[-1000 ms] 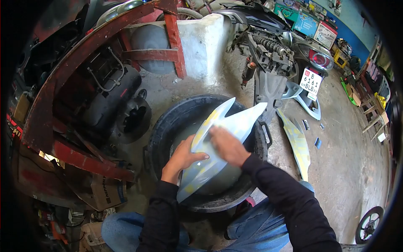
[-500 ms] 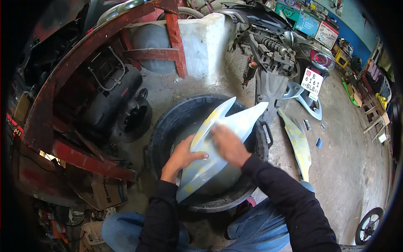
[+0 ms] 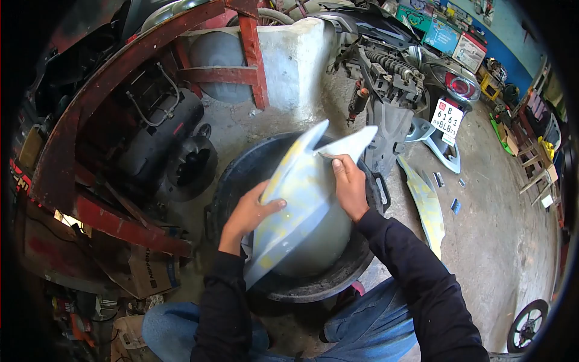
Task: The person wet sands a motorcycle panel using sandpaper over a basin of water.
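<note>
A motorcycle body panel [image 3: 289, 211], pale blue-grey with yellowish patches and two pointed ends, is held tilted over a round black tub [image 3: 289, 294] of cloudy water. My left hand [image 3: 250, 211] grips the panel's left edge, thumb on its face. Near the notch between the points, my right hand [image 3: 351, 187] is closed in a pinch at the panel's surface. From its fingertips sticks a small thin dark piece [image 3: 325, 155], which looks like sandpaper; most of it is hidden.
A second patchy panel [image 3: 425, 208] lies on the concrete floor to the right, beside small blue scraps [image 3: 455, 206]. Behind the tub stands a partly stripped motorcycle [image 3: 392, 78]. On the left are a red frame [image 3: 126, 232] and a black tank [image 3: 163, 139].
My right hand has gone from rubbing flat across the panel's middle to a pinch higher and farther right, by the notch. The panel has shifted slightly up and left.
</note>
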A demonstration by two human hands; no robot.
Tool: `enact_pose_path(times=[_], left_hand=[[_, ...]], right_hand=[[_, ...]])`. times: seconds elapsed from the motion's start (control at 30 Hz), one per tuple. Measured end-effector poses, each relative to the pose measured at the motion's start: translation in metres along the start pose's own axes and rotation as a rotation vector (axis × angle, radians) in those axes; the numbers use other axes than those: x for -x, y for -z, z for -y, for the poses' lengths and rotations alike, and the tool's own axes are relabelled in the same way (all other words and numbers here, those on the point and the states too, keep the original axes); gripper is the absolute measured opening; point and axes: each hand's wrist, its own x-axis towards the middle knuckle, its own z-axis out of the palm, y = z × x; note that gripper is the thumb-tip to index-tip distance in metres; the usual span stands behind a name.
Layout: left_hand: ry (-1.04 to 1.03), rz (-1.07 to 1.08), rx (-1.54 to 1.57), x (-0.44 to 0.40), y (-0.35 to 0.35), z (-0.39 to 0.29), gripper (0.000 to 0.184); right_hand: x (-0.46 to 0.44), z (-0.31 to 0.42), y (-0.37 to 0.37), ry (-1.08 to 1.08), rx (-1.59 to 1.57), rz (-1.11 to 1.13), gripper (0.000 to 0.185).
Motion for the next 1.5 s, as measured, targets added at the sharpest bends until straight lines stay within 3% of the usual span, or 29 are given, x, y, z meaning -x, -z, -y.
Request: enact_pose_path(times=[0.17, 0.23, 0.27, 0.3, 0.37, 0.57, 0.67, 0.83, 0.93, 1.1, 1.2, 1.3, 1.33, 1.43, 1.5], left_hand=[[0.018, -0.079, -0.186, 0.004, 0.026, -0.014, 0.065], [0.023, -0.105, -0.27, 0.006, 0.028, -0.018, 0.066], [0.031, -0.096, -0.253, 0.006, 0.029, -0.02, 0.068], [0.042, -0.087, -0.239, 0.008, 0.031, -0.02, 0.07], [0.039, -0.156, -0.337, 0.005, 0.033, -0.007, 0.073], [0.005, -0.321, -0.504, 0.01, 0.041, -0.016, 0.083], [-0.005, -0.327, -0.518, 0.01, 0.041, -0.018, 0.085], [-0.01, -0.294, -0.543, 0.013, 0.043, -0.019, 0.085], [-0.026, -0.268, -0.492, 0.01, 0.048, -0.014, 0.084], [0.044, -0.159, -0.263, 0.011, 0.05, -0.017, 0.074], [0.076, -0.096, -0.112, 0.007, 0.055, -0.004, 0.067], [0.106, -0.083, -0.081, 0.007, 0.057, -0.006, 0.061], [0.11, -0.086, -0.072, 0.007, 0.056, -0.003, 0.061], [0.137, -0.022, -0.085, 0.0, 0.055, -0.004, 0.061], [0.148, 0.034, -0.08, 0.003, 0.052, -0.008, 0.059]], right_hand=[[0.015, -0.014, -0.011, -0.225, -0.268, -0.087, 0.023], [0.023, -0.042, -0.022, -0.378, -0.284, 0.053, 0.029], [0.027, -0.052, -0.025, -0.684, -0.493, 0.142, 0.028], [0.029, -0.061, -0.028, -0.691, -0.499, 0.148, 0.028], [0.031, -0.075, -0.033, -0.925, -0.661, 0.261, 0.029], [0.03, -0.112, -0.03, -0.81, -0.707, 0.149, 0.019], [0.038, -0.146, -0.035, -0.63, -0.007, 0.273, 0.023], [0.074, -0.16, -0.053, -0.566, 0.247, 0.376, 0.028], [0.08, -0.165, -0.062, -0.648, 0.204, 0.726, 0.033], [0.079, -0.213, -0.07, -0.725, 0.507, 0.683, 0.035], [0.07, -0.22, -0.063, -0.995, 0.062, 0.594, 0.04], [0.027, -0.17, -0.037, -0.943, -0.558, 0.869, 0.032], [0.001, -0.125, -0.018, -0.905, -0.383, 0.907, 0.031], [-0.047, -0.056, -0.004, -0.699, -0.416, 0.902, 0.022], [-0.065, 0.028, 0.001, -0.607, -0.209, 0.828, 0.02]])
